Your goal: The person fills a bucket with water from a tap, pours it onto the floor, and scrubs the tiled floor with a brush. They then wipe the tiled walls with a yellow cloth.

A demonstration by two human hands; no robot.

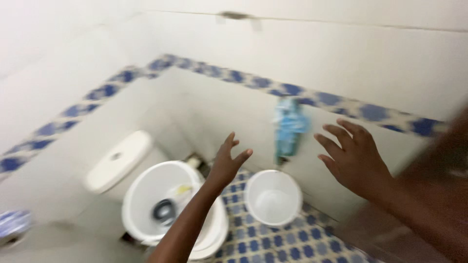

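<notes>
My left hand (226,164) reaches forward over the toilet with its fingers spread and nothing in it. My right hand (352,158) is raised further right, fingers apart, also holding nothing. Between the two hands a blue and teal bottle-like object (288,129) is blurred against the white wall, above a white bucket (273,198); neither hand touches it. The view is motion-blurred.
A white toilet (161,207) with its lid up and a white cistern (118,161) stands at lower left. White tiled walls carry a blue patterned band (234,76). The floor (273,243) has blue and white tiles. A blurred blue object (13,224) sits at far left.
</notes>
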